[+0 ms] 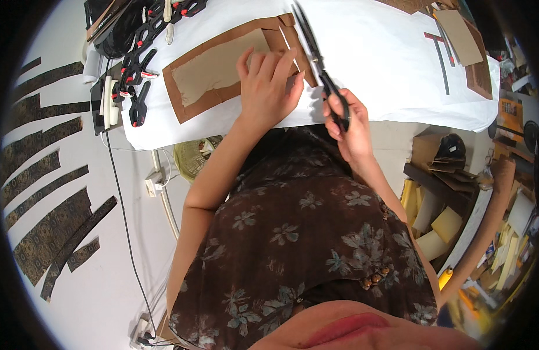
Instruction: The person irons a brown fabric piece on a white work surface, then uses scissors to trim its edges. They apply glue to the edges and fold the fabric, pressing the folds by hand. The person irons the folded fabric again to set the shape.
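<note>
My right hand (348,118) grips the black handles of a large pair of scissors (320,61), whose blades point away from me over the white-covered table (392,78). My left hand (269,83) is over a brown leather-like sheet (199,105), fingers spread and thumb raised. A beige piece (212,65) with ragged edges lies on that sheet. By my left fingertips a narrow white gap crosses the brown material near its right end. The scissors are just right of the brown strip (304,57) at that end. Whether my left fingers touch or pinch anything is unclear.
Several black spring clamps (136,70) with red tips lie on the table's left side. A T-shaped ruler (440,57) and brown and beige sheets (460,39) lie at the right. A wicker-like basket (186,159) stands below the table edge. Dark patterned strips (55,218) are at the far left.
</note>
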A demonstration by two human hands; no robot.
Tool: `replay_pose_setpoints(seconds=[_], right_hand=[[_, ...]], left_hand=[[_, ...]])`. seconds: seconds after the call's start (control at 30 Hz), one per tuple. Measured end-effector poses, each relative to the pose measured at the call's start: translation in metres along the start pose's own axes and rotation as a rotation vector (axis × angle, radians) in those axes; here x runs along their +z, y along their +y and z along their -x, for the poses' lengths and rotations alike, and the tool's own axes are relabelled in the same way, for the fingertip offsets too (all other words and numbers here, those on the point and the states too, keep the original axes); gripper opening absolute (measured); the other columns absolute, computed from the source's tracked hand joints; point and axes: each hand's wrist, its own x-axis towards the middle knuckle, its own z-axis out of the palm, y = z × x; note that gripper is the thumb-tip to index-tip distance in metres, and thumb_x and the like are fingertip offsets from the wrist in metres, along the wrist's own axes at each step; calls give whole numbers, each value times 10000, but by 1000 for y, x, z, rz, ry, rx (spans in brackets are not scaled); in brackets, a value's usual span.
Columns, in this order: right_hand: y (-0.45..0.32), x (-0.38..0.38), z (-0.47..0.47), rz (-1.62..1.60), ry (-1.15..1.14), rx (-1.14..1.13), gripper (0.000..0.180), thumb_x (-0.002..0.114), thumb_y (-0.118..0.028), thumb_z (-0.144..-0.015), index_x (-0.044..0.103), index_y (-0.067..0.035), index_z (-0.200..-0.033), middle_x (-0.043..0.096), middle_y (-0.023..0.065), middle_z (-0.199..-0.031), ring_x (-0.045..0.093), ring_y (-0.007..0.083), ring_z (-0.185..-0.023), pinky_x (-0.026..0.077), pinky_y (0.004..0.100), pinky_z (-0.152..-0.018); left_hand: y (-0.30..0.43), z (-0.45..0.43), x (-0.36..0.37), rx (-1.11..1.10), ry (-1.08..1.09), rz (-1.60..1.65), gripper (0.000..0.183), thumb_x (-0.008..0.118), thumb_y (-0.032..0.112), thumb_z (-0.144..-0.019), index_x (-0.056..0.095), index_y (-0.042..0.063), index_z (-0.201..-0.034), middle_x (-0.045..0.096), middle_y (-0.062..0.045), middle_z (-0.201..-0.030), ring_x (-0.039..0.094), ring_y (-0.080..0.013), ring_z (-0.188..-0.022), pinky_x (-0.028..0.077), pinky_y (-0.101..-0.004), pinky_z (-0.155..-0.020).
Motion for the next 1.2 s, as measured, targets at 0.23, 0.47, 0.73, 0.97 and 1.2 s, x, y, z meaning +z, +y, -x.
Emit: replay_pose_setpoints(seconds=[0.23,0.47,0.73,0.97,1.2], right_hand=[[-26,-63,-5,231,83,-256,193,682,-204,-949,573,-57,-1012,596,-15,-755,387,8,-489,256,177,-416],[-71,-103,-31,1501,290,-707,408,777,-164,-762,644,14,-1104,678,116,-866,647,186,-671,531,325,-616],[-126,-77,-58,1977,176,-652,330,759,-80,-766,711,17,-1078,693,168,-1008,656,333,-939,533,402,-856],[-114,106,-184,1377,-462,-979,176,647,-164,-901,724,-19,-964,692,192,-847,665,363,-751,518,424,-689],[-67,213,-405,1655,-135,-1153,292,604,-216,-881,685,-75,-1123,711,230,-919,686,419,-867,550,494,-811]], left_hand=[[1,-22,38,35,-266,-63,89,635,43,-865,648,16,-949,631,-88,-985,594,-302,-1004,312,-568,-1142],[43,15,-55,-266,-412,640,79,590,-28,-900,584,33,-949,611,-145,-838,623,-331,-868,503,-387,-795],[-40,206,-199,-843,-862,-491,224,639,83,-882,637,7,-1093,671,-185,-1021,632,-422,-921,516,-459,-803],[-7,82,-186,-679,-228,102,316,750,101,-827,669,-3,-1114,653,-163,-1138,627,-332,-1069,503,-384,-909],[-85,-16,-81,-87,-492,-4,1213,897,518,-537,324,179,-1551,293,-245,-1537,225,-447,-1456,181,-604,-1175]])
